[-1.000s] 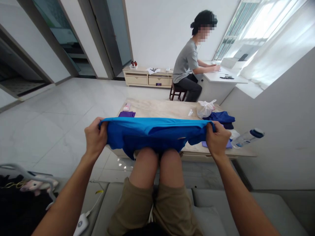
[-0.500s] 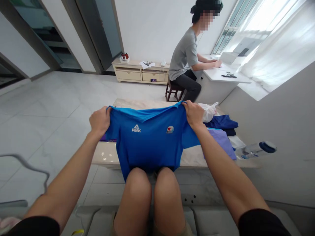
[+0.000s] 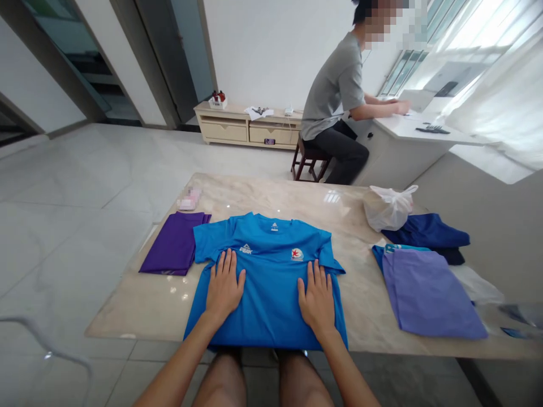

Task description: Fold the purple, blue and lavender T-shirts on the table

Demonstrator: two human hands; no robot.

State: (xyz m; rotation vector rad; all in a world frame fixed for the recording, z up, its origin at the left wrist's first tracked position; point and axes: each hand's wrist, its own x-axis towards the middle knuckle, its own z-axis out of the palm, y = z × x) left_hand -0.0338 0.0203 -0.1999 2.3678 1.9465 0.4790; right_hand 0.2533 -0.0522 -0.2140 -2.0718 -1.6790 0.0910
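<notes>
A blue T-shirt with a white PEAK logo and a round emblem lies front up on the marble table. Its collar points away from me, and its lower part hangs over the near edge. My left hand lies flat on the left of the shirt's chest, fingers stretched out below the logo. On the right side, my right hand rests palm down below the emblem, fingers also straight. Left of the shirt sits a folded purple garment, close to the sleeve.
At the table's right are a folded lavender garment, dark blue clothing, a tied white plastic bag and a blurred clear bottle. Beyond, a person sits on a stool at a white desk. A low cabinet stands by the wall.
The shirt has come down from being held up by its shoulders to lying on the table. Both hands have let go of the shoulders and now press flat on its front.
</notes>
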